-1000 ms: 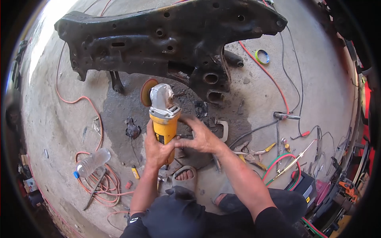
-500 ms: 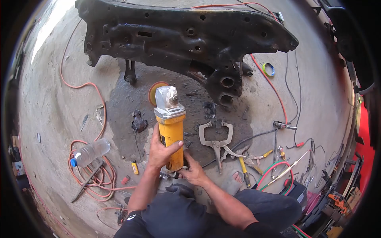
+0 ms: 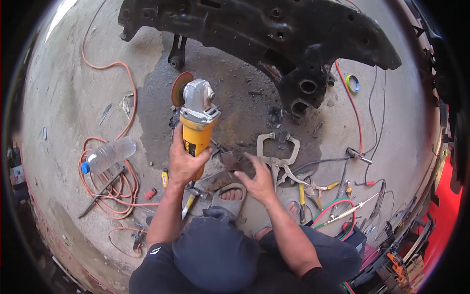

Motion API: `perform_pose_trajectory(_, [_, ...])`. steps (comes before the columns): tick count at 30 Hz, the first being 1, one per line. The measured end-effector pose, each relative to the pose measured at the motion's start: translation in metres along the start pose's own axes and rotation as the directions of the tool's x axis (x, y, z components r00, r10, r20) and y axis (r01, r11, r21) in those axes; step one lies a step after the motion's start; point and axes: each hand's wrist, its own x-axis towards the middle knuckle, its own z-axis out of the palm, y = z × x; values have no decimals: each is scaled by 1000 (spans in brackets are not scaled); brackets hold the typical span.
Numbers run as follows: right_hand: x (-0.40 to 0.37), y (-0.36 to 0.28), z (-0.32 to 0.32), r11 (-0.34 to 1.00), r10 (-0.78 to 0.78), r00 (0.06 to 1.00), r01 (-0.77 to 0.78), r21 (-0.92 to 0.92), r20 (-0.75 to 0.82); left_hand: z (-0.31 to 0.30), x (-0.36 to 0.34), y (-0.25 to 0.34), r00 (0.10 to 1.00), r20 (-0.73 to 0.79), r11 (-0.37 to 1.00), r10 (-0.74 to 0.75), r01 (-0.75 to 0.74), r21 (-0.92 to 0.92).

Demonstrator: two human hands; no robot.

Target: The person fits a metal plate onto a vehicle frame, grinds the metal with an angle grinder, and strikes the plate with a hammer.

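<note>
A yellow angle grinder [image 3: 197,128] with a silver head and a reddish-brown disc [image 3: 181,89] is held upright by my left hand [image 3: 183,161], whose fingers wrap round its body. My right hand [image 3: 257,180] is off the grinder, fingers spread, beside a dark flat metal piece [image 3: 230,160] near my sandalled foot. Whether its fingertips touch that piece I cannot tell. Just right of this hand lie metal locking clamps [image 3: 278,159]. Beyond the grinder stands a large black metal frame [image 3: 235,24].
A water bottle [image 3: 110,155] and coiled orange hose [image 3: 128,191] lie at the left. Pliers [image 3: 313,188], a hammer [image 3: 302,203], a torch with red and green hoses [image 3: 350,210] and cables are at the right. A tape roll [image 3: 352,84] lies near the frame.
My right hand has let go of the grinder's lower end and moved right, opening. The grinder has shifted slightly left and turned. The view has shifted, so the frame appears higher and further right.
</note>
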Motion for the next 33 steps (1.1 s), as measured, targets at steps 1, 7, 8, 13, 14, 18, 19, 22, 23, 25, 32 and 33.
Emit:
perform_pose_trajectory(1, [3,12,1,991,67,993,-77,-110,-95,-8,-4,-5,999,-37,998,-27,29,57])
perform_pose_trajectory(7, [-5,17,31,917,100,986,-144,-373,-135,-36,-36,-64,959,-271,834,80,84,545])
perform_pose_trajectory(8, [-4,17,38,920,86,985,-136,-367,-148,-38,-41,-73,949,-305,820,79,112,561])
perform_pose_trajectory(13, [4,26,74,974,140,964,-174,-142,-225,-51,-42,-103,879,-477,742,-16,331,583])
perform_pose_trajectory(14, [4,28,73,978,179,959,-198,-68,-220,-53,-39,-112,868,-495,724,-42,368,583])
perform_pose_trajectory(18, [17,-3,27,963,264,947,-247,109,-184,-54,-20,-125,857,-502,671,-113,439,598])
perform_pose_trajectory(19, [29,-7,13,974,216,947,-192,118,-238,-52,-17,-125,853,-501,653,-145,463,600])
perform_pose_trajectory(22, [78,-27,-44,983,-138,918,81,-164,-372,-48,-17,-131,866,-496,626,-64,422,656])
perform_pose_trajectory(23, [97,-40,-61,973,-192,895,121,-196,-401,-45,-17,-131,873,-484,600,-59,419,682])
perform_pose_trajectory(25, [131,-68,-86,946,-304,833,205,-252,-463,-43,-20,-125,900,-434,584,-43,375,720])
perform_pose_trajectory(32, [198,-71,-116,688,-670,653,367,-626,-354,-38,-21,-125,915,-402,577,-15,336,744])
perform_pose_trajectory(33, [196,-71,-116,684,-656,676,343,-644,-336,-38,-22,-127,913,-407,576,20,322,752])
